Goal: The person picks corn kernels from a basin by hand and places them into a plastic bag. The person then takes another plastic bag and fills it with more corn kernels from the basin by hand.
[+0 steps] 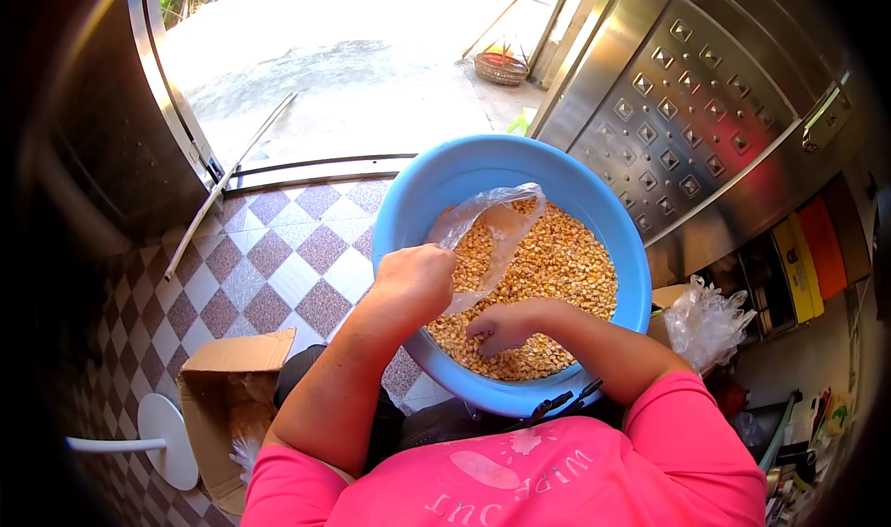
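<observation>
A large blue plastic tub [634,248] full of loose yellow corn kernels [566,276] sits in front of my lap. My left hand [422,278], closed in a fist at the tub's left side, grips the edge of a clear plastic bag [506,234]. The bag hangs over the corn with its mouth spread, and kernels show through its thin film. Low in the tub, close to the near rim, my right hand [501,330] is curled down into the corn. Its fingertips are partly hidden among the kernels.
An open cardboard box [232,355] stands on the checkered floor to the left, beside a round white base [167,442]. A pole [227,188] leans near the doorway. Metal door panel [677,109] and crumpled plastic bags [710,323] are at right; a basket [501,68] sits outside.
</observation>
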Motion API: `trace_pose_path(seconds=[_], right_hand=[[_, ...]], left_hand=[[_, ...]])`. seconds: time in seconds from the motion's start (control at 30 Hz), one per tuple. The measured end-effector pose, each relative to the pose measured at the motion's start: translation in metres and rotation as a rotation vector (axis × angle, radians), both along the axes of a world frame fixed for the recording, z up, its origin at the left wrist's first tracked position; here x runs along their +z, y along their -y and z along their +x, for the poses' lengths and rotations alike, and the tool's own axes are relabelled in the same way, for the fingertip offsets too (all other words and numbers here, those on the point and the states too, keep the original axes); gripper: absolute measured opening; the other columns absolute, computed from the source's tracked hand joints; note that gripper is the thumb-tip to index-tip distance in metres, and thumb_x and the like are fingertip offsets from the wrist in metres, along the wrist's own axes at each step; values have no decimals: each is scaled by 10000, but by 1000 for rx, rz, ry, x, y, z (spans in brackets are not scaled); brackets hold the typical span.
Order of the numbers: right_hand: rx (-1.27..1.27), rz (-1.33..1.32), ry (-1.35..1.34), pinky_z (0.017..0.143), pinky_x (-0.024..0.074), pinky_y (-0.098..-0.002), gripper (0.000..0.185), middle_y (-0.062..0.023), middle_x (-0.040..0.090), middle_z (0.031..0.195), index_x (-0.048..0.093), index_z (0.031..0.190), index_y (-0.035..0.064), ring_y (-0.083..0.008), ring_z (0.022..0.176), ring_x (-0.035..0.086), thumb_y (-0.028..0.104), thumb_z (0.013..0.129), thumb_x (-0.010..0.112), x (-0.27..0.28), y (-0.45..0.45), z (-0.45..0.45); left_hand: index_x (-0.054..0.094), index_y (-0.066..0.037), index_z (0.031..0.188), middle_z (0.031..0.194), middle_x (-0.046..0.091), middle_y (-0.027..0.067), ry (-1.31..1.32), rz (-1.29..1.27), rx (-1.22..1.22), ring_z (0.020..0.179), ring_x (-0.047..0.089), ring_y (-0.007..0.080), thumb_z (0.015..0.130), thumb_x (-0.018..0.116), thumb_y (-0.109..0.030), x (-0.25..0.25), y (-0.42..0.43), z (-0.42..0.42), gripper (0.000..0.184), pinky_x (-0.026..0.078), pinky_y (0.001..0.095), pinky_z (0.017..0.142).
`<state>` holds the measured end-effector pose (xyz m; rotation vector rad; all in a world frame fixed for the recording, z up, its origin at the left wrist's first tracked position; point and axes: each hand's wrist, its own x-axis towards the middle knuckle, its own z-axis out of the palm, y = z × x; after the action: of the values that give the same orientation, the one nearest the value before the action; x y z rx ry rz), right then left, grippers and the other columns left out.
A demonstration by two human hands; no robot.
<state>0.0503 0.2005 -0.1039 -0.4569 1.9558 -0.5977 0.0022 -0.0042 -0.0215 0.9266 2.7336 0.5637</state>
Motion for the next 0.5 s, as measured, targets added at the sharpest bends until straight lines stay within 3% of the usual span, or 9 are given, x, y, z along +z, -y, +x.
trace_pose_path(seconds=[0.13,0.2,0.23,0.27,0.33,0.37,0.4,0.47,0.5], right_hand=[[-293,-92,124,420,363,-253,232,-22,546,700,582,1043,64,-99,499,473,119,819,605,54,-10,-7],[-545,-405,356,432,327,-209,228,-22,562,755,582,1088,85,-66,504,445,116,863,604,57,-24,-12],[-680,-524,416,456,387,-196,280,-43,603,800,545,1197,62,-61,522,478,97,921,575,58,-29,-14],[-679,-523,415,456,387,-196,280,-43,603,800,545,1197,62,-61,522,478,97,921,575,57,-28,-15],[-1065,-774,294,449,430,-209,306,-59,614,820,519,1232,59,-88,525,522,82,929,557,56,-25,-18],[-1032,-883,338,645,555,-271,386,-115,592,1018,474,1267,31,-148,769,633,32,895,576,51,-36,-24],[-1032,-883,339,645,555,-271,386,-115,592,1018,474,1267,31,-148,769,633,32,895,576,51,-33,-24],[-1217,-1071,173,877,536,-339,442,-131,542,1150,445,1320,31,-211,989,607,18,895,563,52,-25,-25],[-1137,-1105,157,1032,440,-396,499,-138,460,1274,410,1364,31,-245,1165,513,1,888,556,48,-30,-29]], left_hand=[[698,-91,895,945,669,114,-9,-7,-7,898,641,320,805,517,-102,-1,0,0,203,502,414,788],[699,-92,895,945,670,113,-11,-10,-5,895,643,319,806,519,-103,-1,0,0,202,503,414,786],[700,-93,896,945,672,112,-11,-14,-5,891,646,318,807,521,-104,-1,0,0,201,505,413,784],[700,-93,896,945,672,112,-12,-13,-4,891,646,318,807,521,-104,-1,-1,0,201,505,413,784],[701,-94,896,948,673,111,-9,-15,-4,888,649,315,808,522,-105,-1,-1,0,200,507,412,784],[701,-94,896,948,673,111,-10,-16,-4,888,649,315,808,522,-105,-2,-1,0,200,507,412,784],[700,-93,893,946,674,110,-18,-13,-4,887,649,314,809,521,-105,-2,-1,0,198,507,413,783],[700,-91,890,944,674,109,-25,-12,-4,885,649,314,811,520,-106,-2,-1,0,197,507,414,782],[700,-91,886,940,674,110,-24,-11,-4,883,649,314,811,520,-107,-2,-1,1,195,506,416,781]])
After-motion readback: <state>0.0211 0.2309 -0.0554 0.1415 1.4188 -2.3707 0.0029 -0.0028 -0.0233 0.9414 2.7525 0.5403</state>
